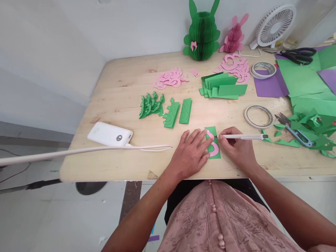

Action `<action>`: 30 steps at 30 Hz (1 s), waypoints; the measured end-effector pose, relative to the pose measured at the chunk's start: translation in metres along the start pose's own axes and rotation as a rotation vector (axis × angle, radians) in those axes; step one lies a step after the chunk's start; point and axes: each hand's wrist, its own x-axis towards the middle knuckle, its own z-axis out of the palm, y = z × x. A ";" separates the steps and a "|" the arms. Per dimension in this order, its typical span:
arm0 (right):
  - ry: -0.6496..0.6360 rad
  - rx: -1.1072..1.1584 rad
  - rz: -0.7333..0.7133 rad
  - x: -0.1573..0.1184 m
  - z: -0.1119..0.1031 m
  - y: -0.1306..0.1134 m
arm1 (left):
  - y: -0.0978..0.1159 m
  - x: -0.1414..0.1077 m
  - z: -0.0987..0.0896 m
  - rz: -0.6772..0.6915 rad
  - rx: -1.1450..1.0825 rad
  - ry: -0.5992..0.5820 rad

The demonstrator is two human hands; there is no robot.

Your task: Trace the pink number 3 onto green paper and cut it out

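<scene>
Fingers (193,138) over tabletop (118,108); pale wall (147,28)

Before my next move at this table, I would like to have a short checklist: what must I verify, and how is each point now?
1. Pink paper cut-out lies on the green paper strip: ok.
2. Left hand steadies them, fingers at their left side: ok.
3. Right hand holds the white pen, tip near the strip's right edge: ok.
4. Whole outline of the cut-out in view: not ok, fingers cover part of it.
5. Drawn line complete on the strip: cannot tell.
6. Blue-handled scissors lie free of the green paper scraps: not ok, they lie among them.
</scene>
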 end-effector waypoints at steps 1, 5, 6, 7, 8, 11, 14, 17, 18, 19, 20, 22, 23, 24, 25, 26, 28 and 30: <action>-0.004 0.001 0.000 0.000 0.000 0.000 | 0.000 0.000 0.000 0.000 0.001 0.000; -0.007 0.008 -0.008 0.000 0.000 0.000 | 0.000 0.000 0.000 -0.004 -0.002 -0.006; -0.005 0.011 -0.013 0.000 0.000 0.000 | 0.000 0.000 0.000 -0.006 -0.004 -0.008; -0.003 0.015 -0.016 0.000 0.000 0.000 | 0.000 0.000 0.000 -0.007 -0.006 -0.010; -0.001 0.021 -0.019 0.000 0.000 0.000 | 0.000 0.000 0.000 -0.008 -0.008 -0.012; 0.001 0.038 -0.019 0.000 0.000 0.000 | 0.000 0.001 0.000 -0.007 -0.013 -0.015; -0.005 0.037 -0.017 0.000 0.001 0.000 | 0.000 0.001 0.000 -0.007 -0.010 -0.014; -0.006 0.021 -0.026 0.001 0.001 0.001 | 0.001 0.000 0.000 -0.004 -0.003 -0.008; -0.004 0.014 -0.030 0.001 0.001 0.001 | 0.001 0.000 0.000 -0.003 -0.003 -0.009; -0.003 0.009 -0.033 0.000 0.000 0.001 | 0.000 0.000 0.000 -0.003 -0.003 -0.010; -0.003 0.004 -0.034 0.000 0.000 0.001 | 0.000 0.000 0.001 -0.004 -0.004 -0.011; -0.007 -0.001 -0.034 0.000 0.000 0.001 | 0.000 0.000 0.001 -0.004 -0.006 -0.014; -0.010 -0.001 -0.033 0.000 0.000 0.001 | -0.001 0.000 0.001 -0.003 -0.007 -0.014; -0.012 -0.001 -0.033 0.000 0.000 0.001 | -0.001 0.000 0.001 -0.004 -0.008 -0.016; -0.013 -0.001 -0.032 -0.001 0.000 0.001 | -0.001 0.000 0.001 -0.002 -0.010 -0.018; -0.013 -0.002 -0.031 -0.001 0.000 0.001 | -0.001 0.000 0.001 -0.002 -0.011 -0.018; -0.009 -0.015 -0.030 -0.001 -0.001 0.000 | -0.001 0.000 0.000 0.000 -0.013 -0.014; -0.002 -0.039 -0.032 -0.001 -0.001 -0.001 | -0.001 0.000 0.000 0.000 -0.017 -0.007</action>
